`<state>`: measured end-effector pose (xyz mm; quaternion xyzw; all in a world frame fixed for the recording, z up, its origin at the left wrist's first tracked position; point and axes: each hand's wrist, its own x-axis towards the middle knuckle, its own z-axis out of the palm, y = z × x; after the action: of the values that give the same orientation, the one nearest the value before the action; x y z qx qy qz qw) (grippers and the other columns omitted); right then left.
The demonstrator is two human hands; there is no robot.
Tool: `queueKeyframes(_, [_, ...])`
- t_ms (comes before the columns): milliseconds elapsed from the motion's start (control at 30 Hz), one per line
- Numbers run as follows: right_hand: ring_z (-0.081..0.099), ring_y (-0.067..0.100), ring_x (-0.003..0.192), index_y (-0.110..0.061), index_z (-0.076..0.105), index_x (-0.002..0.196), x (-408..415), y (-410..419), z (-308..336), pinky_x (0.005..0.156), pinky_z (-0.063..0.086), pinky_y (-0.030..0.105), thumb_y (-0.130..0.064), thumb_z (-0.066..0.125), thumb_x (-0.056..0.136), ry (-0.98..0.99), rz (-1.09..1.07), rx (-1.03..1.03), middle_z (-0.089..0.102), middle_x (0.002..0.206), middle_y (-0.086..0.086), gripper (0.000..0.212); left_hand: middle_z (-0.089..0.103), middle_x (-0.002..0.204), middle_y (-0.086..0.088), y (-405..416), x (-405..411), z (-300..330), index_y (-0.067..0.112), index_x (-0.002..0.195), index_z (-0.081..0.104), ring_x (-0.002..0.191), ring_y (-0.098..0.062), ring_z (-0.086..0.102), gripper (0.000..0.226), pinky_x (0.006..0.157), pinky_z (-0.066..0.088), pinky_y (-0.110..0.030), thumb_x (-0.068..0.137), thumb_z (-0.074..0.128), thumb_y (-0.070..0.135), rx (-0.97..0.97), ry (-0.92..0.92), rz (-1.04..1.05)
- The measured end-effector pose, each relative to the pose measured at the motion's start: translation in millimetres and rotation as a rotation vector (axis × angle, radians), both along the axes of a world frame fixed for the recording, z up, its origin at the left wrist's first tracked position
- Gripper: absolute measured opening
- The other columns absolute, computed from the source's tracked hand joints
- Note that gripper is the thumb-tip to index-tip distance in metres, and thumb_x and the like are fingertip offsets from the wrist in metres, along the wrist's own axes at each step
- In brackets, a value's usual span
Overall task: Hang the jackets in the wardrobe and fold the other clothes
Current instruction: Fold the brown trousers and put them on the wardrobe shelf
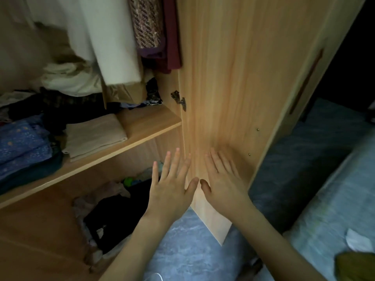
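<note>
Both hands empty, fingers flat: right hand [221, 179] on the open wardrobe door [233, 88], left hand [172, 183] beside its edge; jackets [150, 27] hang top centre, folded clothes [93, 134] on shelf [142, 136] left, so task looks mostly done.

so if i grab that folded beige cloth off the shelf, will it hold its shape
Probably not. The folded beige cloth looks thin and soft, so it would likely droop and unfold. It seems light. Its corner overhangs the shelf edge, so a push may slide it off.
</note>
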<state>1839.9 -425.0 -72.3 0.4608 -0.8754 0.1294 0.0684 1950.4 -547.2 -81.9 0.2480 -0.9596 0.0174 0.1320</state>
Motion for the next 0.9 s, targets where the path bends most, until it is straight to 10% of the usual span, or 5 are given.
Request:
queueKeyframes(100, [0.008,0.024,0.149,-0.013,0.009,0.155,18.3,21.1,7.3,0.116,0.002,0.040,-0.039,0.039,0.099,0.001,-0.081,-0.002,0.007,0.162,0.006,0.069,0.010,0.163,-0.004,11.6,13.4,1.7,0.027,0.156,0.015,0.150,-0.025,0.006,0.066,0.118,0.007,-0.054,0.098,0.019,0.058,-0.023,-0.006,-0.062])
queueKeyframes(333, [0.005,0.023,0.149,-0.015,0.010,0.155,82.3,80.3,8.6,0.114,-0.002,0.036,-0.042,0.042,0.099,-0.053,-0.315,0.000,0.006,0.163,0.007,0.069,0.015,0.162,-0.004,53.5,46.5,-14.2,0.030,0.155,0.019,0.150,-0.024,0.011,0.065,0.117,-0.004,-0.047,0.096,0.025,0.057,0.068,0.035,-0.263])
queueKeyframes(467, [0.003,0.025,0.150,-0.015,0.011,0.155,118.1,121.6,2.0,0.121,0.005,0.044,-0.041,0.043,0.099,-0.117,-0.443,0.037,0.004,0.163,0.008,0.069,0.027,0.159,-0.006,88.1,57.0,-27.4,0.027,0.150,0.034,0.146,-0.025,0.026,0.061,0.115,0.021,-0.055,0.095,0.035,0.053,0.139,0.065,-0.422])
queueKeyframes(900, [0.007,0.027,0.149,-0.014,0.014,0.154,178.6,263.4,7.2,0.119,0.016,0.048,-0.042,0.046,0.097,-0.150,-0.815,0.029,0.007,0.162,0.009,0.070,-0.011,0.163,0.003,205.4,61.9,-6.8,0.038,0.152,-0.011,0.150,-0.019,-0.011,0.076,0.121,0.002,-0.049,0.083,-0.012,0.068,0.210,-0.226,-0.822])
